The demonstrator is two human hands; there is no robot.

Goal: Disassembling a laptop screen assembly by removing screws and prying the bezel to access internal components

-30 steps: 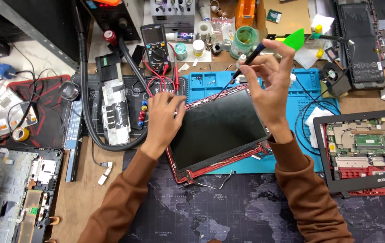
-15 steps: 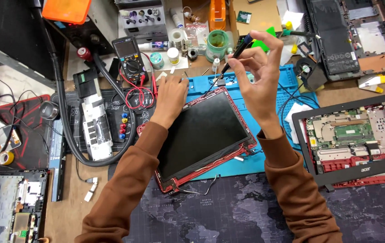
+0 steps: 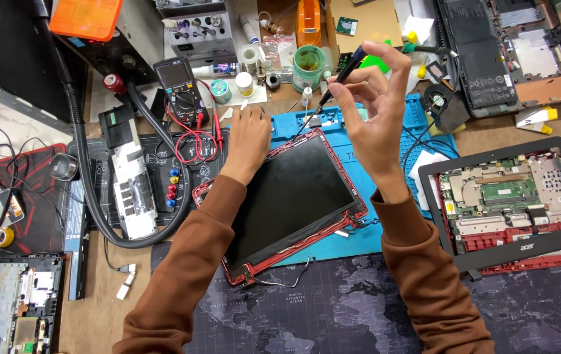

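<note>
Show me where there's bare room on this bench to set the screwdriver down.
Best patch: the dark map-print mat in front of the red-framed screen panel, between the sleeves. A smaller strip of blue mat lies between the panel and the opened laptop base. The back edge around the multimeter, bottles and green cup is crowded.

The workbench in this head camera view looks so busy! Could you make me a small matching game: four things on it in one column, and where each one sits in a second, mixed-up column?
Things:
1. screwdriver
2. screen panel
3. multimeter
4. opened laptop base

Places:
A. far right of the bench, circuit board showing
B. pinched in the right hand, tip down at the panel's top edge
C. behind the left hand, with red leads
D. on the blue mat, steadied by the left hand

Pairs: 1-B, 2-D, 3-C, 4-A
</note>
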